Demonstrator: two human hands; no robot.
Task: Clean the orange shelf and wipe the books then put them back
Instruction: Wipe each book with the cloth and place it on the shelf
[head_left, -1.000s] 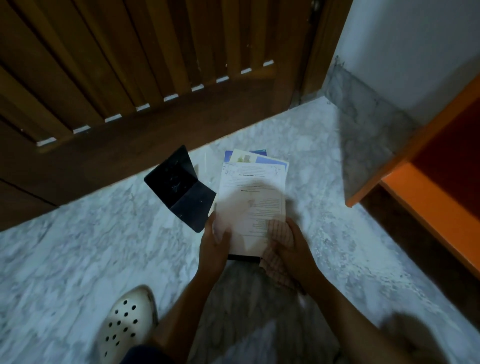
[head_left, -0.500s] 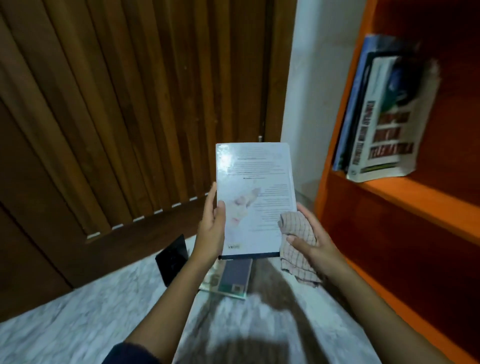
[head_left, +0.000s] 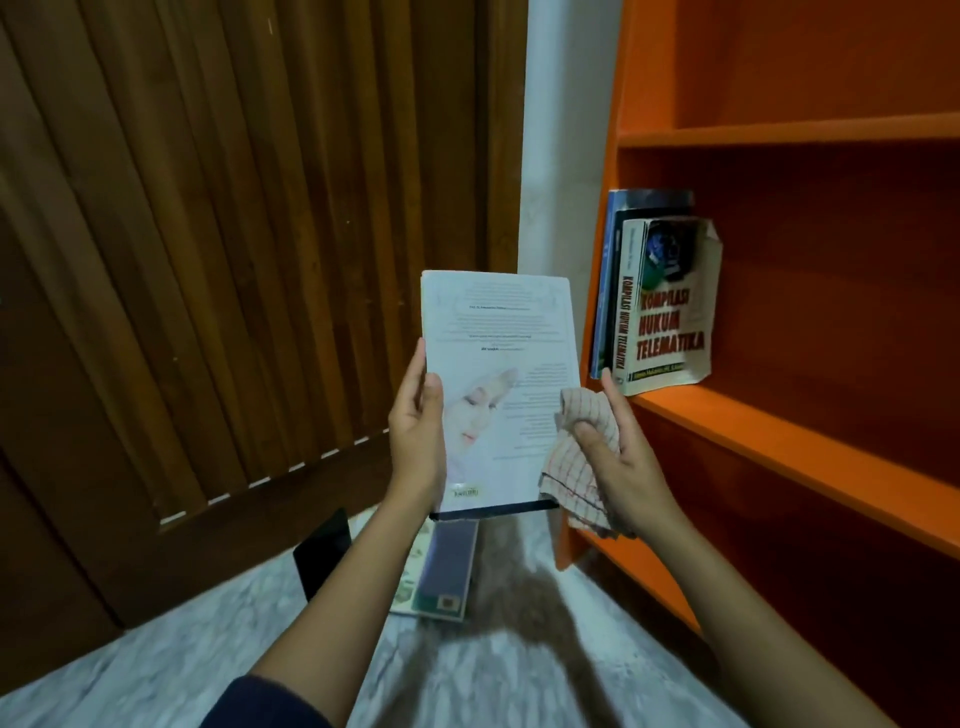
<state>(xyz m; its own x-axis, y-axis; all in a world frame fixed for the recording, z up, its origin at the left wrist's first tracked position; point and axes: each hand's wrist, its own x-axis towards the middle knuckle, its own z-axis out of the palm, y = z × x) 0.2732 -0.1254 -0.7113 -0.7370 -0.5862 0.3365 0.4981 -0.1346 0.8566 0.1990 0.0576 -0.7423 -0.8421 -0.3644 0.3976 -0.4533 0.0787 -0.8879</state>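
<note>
1. Nearest, the left hand (head_left: 418, 431) grips the left edge of a white-covered book (head_left: 498, 384), thumb on the cover, holding it upright in the air.
2. The right hand (head_left: 618, 462) is clenched around a checked cloth (head_left: 582, 457) – the cloth touches the book's right edge.
3. The step in hand looks like wiping this book; next the cloth must sweep across the cover while the left hand keeps it steady.
4. Lower, more books (head_left: 441, 577) lie on the marble floor (head_left: 156, 665), not yet shelved.
5. Farther off, the orange shelf (head_left: 789, 441) carries a few upright books (head_left: 654, 301) – open room beside them for this one.
</note>
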